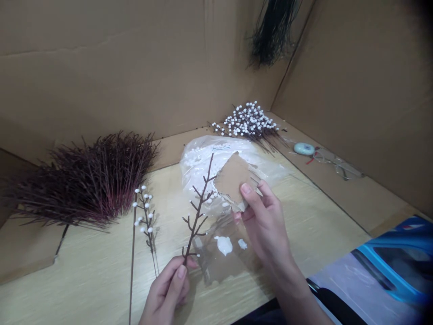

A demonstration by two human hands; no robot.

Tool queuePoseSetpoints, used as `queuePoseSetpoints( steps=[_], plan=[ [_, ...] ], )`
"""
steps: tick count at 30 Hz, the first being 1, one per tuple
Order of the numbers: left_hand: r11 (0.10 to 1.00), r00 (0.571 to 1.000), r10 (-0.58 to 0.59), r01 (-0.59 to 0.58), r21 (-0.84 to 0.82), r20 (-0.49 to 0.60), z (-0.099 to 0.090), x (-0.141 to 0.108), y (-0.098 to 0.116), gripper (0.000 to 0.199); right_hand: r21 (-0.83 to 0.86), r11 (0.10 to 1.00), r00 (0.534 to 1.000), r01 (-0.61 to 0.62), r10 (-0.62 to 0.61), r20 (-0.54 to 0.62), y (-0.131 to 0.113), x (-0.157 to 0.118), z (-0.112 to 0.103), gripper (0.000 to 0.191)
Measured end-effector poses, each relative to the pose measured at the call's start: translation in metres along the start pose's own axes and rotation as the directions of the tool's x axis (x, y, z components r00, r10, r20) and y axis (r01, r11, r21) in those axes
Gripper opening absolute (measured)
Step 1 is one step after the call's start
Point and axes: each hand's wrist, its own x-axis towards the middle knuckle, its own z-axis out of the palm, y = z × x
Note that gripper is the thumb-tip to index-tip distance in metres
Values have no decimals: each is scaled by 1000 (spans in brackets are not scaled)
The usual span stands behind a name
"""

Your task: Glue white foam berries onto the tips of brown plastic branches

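My left hand (174, 286) pinches the lower end of a brown artificial twig (197, 214), which stands up with short bare side branches. In my right hand (265, 221) is a piece of torn cardboard (233, 178), held between thumb and fingers to the right of the twig. Below it, white glue-like blobs (224, 245) lie on a brown sheet (223, 268) covered with clear plastic. Behind the cardboard rests a clear bag (199, 155) of white beads. A twig with white berries (146, 216) lies left of the held twig.
A large pile of dark twigs (98, 180) lies at the left. White-berried twigs (250, 119) are heaped at the back, near glasses (333, 160) and a pale green oval object (303, 148). Dark strands (275, 34) hang above. Cardboard walls enclose the table.
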Motion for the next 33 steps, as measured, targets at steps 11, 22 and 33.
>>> queuePoseSetpoints(
  steps=[11,22,33],
  plan=[
    [1000,1000,-18,18,-3,-7,-1,-1,0,56,-38,998,998,51,-52,-36,1,-2,-3,37],
    [1000,1000,-8,8,-16,10,-1,0,-1,55,-71,990,991,122,-125,-38,2,-4,-1,36],
    [1000,999,-18,17,-4,-30,2,-2,2,58,-149,886,875,439,-459,-151,-1,-9,-1,18]
  ],
)
